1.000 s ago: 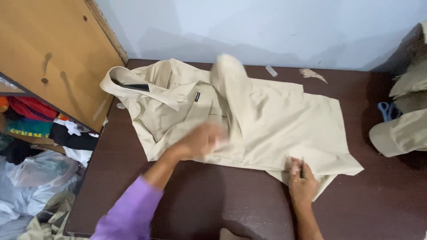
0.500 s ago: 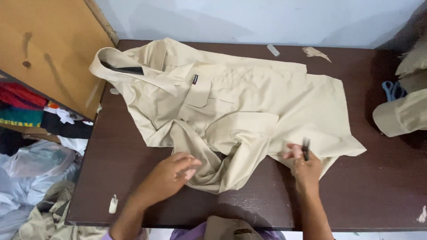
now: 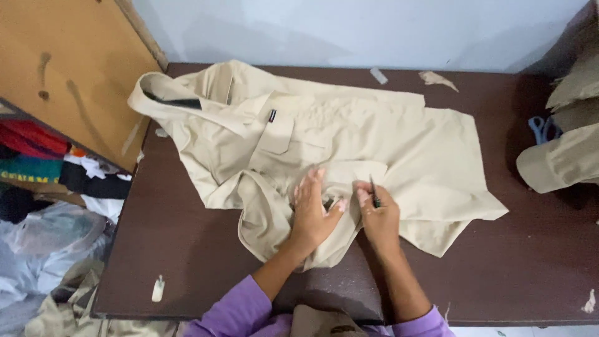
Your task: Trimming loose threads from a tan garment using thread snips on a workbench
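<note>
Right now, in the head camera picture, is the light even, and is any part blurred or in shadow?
Head view: soft, even light, no glare on the dark table; the beige shirt is sharp, its folds casting faint shadows; the left hand and right hand are nearly sharp; deeper shadow lies at the right beside the folded beige garments.

Soft, even light falls from above; the pale wall behind is bright and nothing glares. My hands throw only faint shadows on the beige shirt [image 3: 349, 143]. The dark bench [image 3: 530, 249] stays dull, and the right corner sinks into shadow. Focus is fairly sharp, slightly softer at the edges.
</note>
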